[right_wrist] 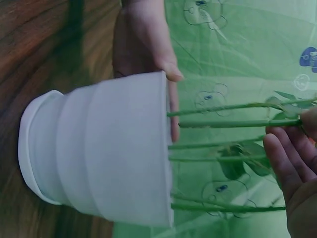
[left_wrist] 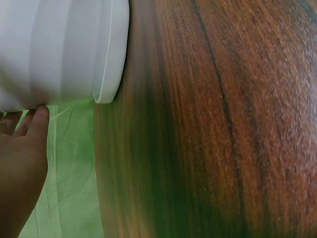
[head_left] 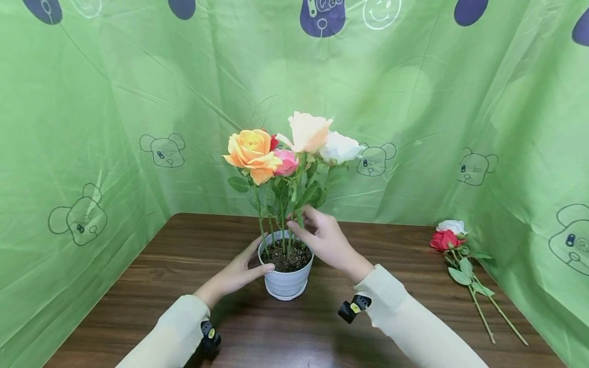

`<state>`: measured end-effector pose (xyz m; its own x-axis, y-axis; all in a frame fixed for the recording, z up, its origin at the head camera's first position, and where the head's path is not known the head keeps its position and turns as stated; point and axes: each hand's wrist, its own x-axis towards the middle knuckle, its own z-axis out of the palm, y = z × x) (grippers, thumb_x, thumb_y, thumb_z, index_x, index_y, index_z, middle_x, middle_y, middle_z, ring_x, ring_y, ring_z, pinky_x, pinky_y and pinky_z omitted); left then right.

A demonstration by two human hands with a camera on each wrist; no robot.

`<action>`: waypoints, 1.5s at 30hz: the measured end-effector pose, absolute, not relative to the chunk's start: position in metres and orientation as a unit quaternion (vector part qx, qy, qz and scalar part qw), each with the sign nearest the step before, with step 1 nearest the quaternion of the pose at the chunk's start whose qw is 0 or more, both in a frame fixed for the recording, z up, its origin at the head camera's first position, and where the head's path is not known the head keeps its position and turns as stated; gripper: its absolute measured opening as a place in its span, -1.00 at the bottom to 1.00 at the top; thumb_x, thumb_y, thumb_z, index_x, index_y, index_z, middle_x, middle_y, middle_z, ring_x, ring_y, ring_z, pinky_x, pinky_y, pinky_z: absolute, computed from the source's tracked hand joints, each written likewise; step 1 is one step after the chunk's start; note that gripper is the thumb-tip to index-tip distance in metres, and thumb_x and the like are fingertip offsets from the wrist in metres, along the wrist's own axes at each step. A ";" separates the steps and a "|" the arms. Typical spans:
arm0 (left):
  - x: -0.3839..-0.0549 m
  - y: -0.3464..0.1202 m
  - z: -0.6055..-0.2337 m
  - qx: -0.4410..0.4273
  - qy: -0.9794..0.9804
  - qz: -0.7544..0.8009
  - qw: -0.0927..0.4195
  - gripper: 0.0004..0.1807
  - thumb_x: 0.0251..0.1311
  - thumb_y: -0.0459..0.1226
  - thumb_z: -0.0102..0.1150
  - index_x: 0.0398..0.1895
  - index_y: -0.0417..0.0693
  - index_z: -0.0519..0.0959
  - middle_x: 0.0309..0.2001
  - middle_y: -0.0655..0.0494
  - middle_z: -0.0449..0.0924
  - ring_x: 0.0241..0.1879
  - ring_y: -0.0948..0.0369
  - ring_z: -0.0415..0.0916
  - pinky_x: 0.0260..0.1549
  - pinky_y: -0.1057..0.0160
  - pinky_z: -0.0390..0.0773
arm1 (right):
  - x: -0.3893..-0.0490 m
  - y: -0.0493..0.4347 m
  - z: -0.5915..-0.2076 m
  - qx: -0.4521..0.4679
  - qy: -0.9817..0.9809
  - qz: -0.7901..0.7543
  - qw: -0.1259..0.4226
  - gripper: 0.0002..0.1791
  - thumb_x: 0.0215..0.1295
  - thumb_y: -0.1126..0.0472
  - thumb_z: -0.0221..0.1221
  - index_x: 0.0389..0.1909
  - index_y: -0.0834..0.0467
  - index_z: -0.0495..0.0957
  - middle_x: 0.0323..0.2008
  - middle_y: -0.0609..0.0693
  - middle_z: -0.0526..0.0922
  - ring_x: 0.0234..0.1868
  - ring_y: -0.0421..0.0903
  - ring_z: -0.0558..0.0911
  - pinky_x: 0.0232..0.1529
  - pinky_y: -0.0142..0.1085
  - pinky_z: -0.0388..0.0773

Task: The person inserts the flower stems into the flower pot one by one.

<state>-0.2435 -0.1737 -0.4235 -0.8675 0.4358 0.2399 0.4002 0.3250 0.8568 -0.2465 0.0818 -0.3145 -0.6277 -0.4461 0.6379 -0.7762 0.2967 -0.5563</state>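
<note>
A white ridged flowerpot (head_left: pixel 286 282) filled with dark soil (head_left: pixel 286 257) stands upright on its saucer. My left hand (head_left: pixel 235 270) holds it from the left, thumb at the near rim and fingers round the far side. Several roses rise from the pot: an orange rose (head_left: pixel 253 152), a pink rose (head_left: pixel 286 162), a pale peach rose (head_left: pixel 307 133) and a white rose (head_left: pixel 341 148), with a red one partly hidden behind. Above the rim, my right hand (head_left: pixel 322 237) pinches a green rose stem (right_wrist: pixel 233 124), whose cut lower end shows at rim height in the right wrist view.
A red rose (head_left: pixel 445 239) and another white rose (head_left: pixel 452 226) lie on the right side of the brown wooden table (head_left: pixel 391 306), stems pointing toward me. Green printed cloth (head_left: pixel 184 102) surrounds the table at the back and both sides.
</note>
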 end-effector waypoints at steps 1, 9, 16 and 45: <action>-0.243 -0.174 -0.423 0.258 0.813 0.521 0.017 -0.09 0.38 -0.14 0.23 0.63 0.05 -0.08 0.53 -0.14 0.07 0.48 -0.09 0.07 0.38 -0.20 0.09 | -0.246 0.079 -0.316 0.391 -0.784 0.445 0.185 -0.91 0.45 0.16 0.20 -0.25 0.06 0.50 -0.55 -0.14 0.53 -0.62 -0.18 0.47 -0.63 -0.34 0.38; -0.245 -0.173 -0.423 0.261 0.810 0.524 0.023 -0.10 0.39 -0.15 0.22 0.63 0.07 -0.10 0.55 -0.15 0.00 0.48 -0.13 0.02 0.37 -0.22 0.11 | -0.251 0.059 -0.330 0.405 -0.779 0.437 0.193 -0.86 0.44 0.14 0.21 -0.30 0.03 0.47 -0.47 -0.15 0.51 -0.51 -0.19 0.51 -0.48 -0.35 0.50; -0.245 -0.173 -0.423 0.261 0.812 0.522 0.017 -0.08 0.38 -0.14 0.24 0.63 0.11 -0.09 0.56 -0.09 -0.01 0.49 -0.10 0.02 0.38 -0.20 0.11 | -0.255 0.049 -0.341 0.404 -0.784 0.430 0.193 -0.90 0.43 0.17 0.23 -0.27 0.05 0.50 -0.39 -0.15 0.63 -0.38 -0.28 0.61 -0.37 -0.34 0.59; -0.246 -0.174 -0.427 0.271 0.804 0.529 0.005 -0.10 0.38 -0.19 0.24 0.63 0.04 -0.08 0.56 -0.11 -0.02 0.48 -0.10 0.03 0.37 -0.17 0.14 | -0.267 0.035 -0.378 0.345 -0.801 0.434 0.225 -0.84 0.26 0.17 0.39 -0.34 0.09 0.57 -0.43 -0.16 0.67 -0.40 -0.30 0.63 -0.36 -0.40 0.60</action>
